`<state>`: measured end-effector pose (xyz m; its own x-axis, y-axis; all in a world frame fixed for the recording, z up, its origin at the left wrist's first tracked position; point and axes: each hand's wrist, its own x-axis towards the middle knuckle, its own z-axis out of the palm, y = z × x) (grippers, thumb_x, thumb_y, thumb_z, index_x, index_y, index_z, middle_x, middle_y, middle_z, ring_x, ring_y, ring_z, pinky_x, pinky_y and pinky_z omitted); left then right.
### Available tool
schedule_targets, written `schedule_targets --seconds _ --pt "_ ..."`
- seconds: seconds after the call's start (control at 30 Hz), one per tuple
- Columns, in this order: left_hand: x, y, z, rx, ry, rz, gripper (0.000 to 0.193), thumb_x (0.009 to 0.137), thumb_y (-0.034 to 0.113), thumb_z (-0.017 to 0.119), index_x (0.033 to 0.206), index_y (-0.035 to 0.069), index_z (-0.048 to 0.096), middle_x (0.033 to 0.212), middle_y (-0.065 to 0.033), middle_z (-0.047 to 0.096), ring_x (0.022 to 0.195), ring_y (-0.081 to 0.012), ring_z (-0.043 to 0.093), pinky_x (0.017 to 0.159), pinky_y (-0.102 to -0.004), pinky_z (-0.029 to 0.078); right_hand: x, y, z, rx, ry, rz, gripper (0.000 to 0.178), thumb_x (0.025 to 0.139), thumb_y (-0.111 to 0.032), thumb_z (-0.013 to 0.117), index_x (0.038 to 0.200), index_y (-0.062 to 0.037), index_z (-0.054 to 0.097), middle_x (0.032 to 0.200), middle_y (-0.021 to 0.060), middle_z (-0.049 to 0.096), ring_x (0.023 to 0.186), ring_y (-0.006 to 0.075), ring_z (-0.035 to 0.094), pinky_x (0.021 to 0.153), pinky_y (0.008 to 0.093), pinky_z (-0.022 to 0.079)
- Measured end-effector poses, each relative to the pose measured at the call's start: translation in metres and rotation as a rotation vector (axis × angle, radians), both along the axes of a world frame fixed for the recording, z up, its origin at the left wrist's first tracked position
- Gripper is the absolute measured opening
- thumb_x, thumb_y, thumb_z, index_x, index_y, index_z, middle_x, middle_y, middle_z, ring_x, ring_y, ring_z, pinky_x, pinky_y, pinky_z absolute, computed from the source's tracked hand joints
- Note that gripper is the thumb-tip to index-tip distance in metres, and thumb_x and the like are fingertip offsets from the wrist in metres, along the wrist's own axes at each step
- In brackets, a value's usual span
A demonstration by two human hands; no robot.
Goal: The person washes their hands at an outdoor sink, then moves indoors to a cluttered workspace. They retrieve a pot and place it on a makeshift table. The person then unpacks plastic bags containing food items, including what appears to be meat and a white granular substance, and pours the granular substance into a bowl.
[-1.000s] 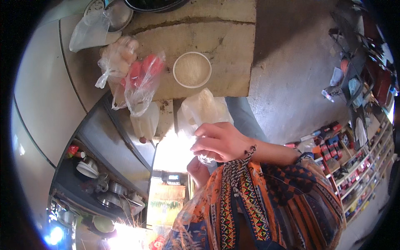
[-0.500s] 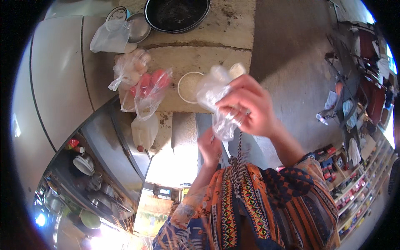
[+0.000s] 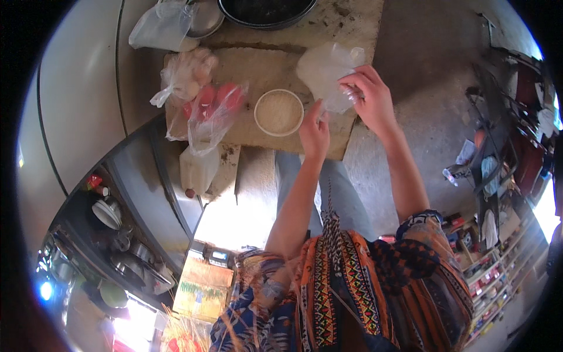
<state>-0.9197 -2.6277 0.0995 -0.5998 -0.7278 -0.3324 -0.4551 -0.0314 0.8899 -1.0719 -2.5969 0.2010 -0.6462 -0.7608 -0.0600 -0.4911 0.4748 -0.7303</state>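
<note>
A clear plastic bag with something whitish in it (image 3: 319, 67) rests at the right edge of the table, its mouth toward me. My right hand (image 3: 374, 101) pinches the bag's upper right part between thumb and fingers. My left hand (image 3: 315, 134) grips the near edge of the same bag, fingers pressed together. Just left of that hand stands a round white-rimmed bowl (image 3: 279, 112) filled with pale, grainy stuff.
Left on the worn table (image 3: 252, 64) lie a bag of red, round produce (image 3: 226, 97) and a bag of pale, round items (image 3: 190, 73). A black basin (image 3: 267, 17) stands at the far side. A whitish plastic jug (image 3: 200, 169) sits at the near left.
The raised bag has come down onto the table, farther from me. My left hand has moved forward from near my body to the bag; my right hand has stayed on it.
</note>
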Motion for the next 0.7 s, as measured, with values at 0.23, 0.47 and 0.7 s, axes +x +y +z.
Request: schedule_targets --seconds 0.23,0.47,0.7 --pt "0.095 0.028 -0.031 0.173 -0.137 0.556 0.047 0.084 0.004 0.055 0.128 0.003 0.041 0.114 -0.0118 0.050 0.102 -0.0236 0.053 0.087 -0.0339 0.046 0.006 0.005 -0.002 0.041 0.013 -0.022 0.021 0.072 0.002 0.062 0.088 -0.0103 0.062 0.090 0.0059 0.056 0.078 0.0241 0.060 0.063 0.0324 0.049" --pt "0.100 0.001 -0.065 1.211 0.582 0.887 0.056 0.080 -0.001 0.054 0.132 0.010 0.033 0.123 -0.0141 0.046 0.108 -0.0255 0.051 0.094 -0.0413 0.047 0.012 0.004 -0.011 0.010 -0.042 -0.032 0.018 0.073 0.001 0.063 0.088 -0.0091 0.061 0.089 0.0055 0.056 0.078 0.0237 0.059 0.064 0.0314 0.050" --pt "0.086 -0.014 -0.077 1.131 0.561 0.872 0.059 0.077 -0.006 0.045 0.132 0.011 0.032 0.126 -0.0131 0.045 0.110 -0.0274 0.052 0.089 -0.0412 0.051 0.012 0.003 -0.008 0.043 0.018 -0.020 0.015 0.075 -0.001 0.064 0.088 -0.0089 0.061 0.090 0.0054 0.055 0.077 0.0228 0.059 0.064 0.0310 0.050"
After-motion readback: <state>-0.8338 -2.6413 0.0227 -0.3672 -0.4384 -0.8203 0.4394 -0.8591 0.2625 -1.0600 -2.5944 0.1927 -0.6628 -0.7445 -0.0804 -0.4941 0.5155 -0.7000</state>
